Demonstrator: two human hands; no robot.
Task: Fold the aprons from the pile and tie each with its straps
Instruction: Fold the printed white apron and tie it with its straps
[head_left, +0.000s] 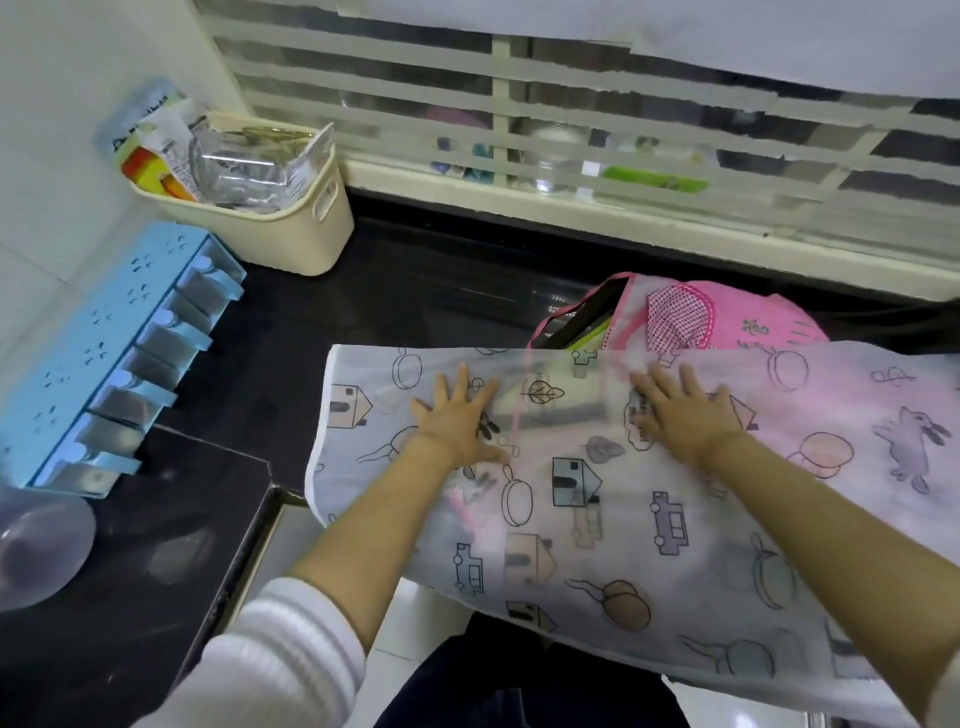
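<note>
A translucent white apron (597, 499) printed with houses, cars, pans and rabbits lies spread over the black counter (415, 291) and hangs past its front edge. My left hand (457, 421) lies flat on the apron with fingers spread, left of centre. My right hand (680, 410) lies flat on it too, fingers spread, a little to the right. Behind the spread apron a pink apron pile (727, 317) with a red checked pocket sits on the counter, partly covered by the white one.
A cream basket (291, 228) full of packets stands at the back left. A blue spice rack (114, 358) runs along the left wall. A clear plastic bowl (36, 551) sits at the near left. A barred window frame (571, 202) bounds the counter at the back.
</note>
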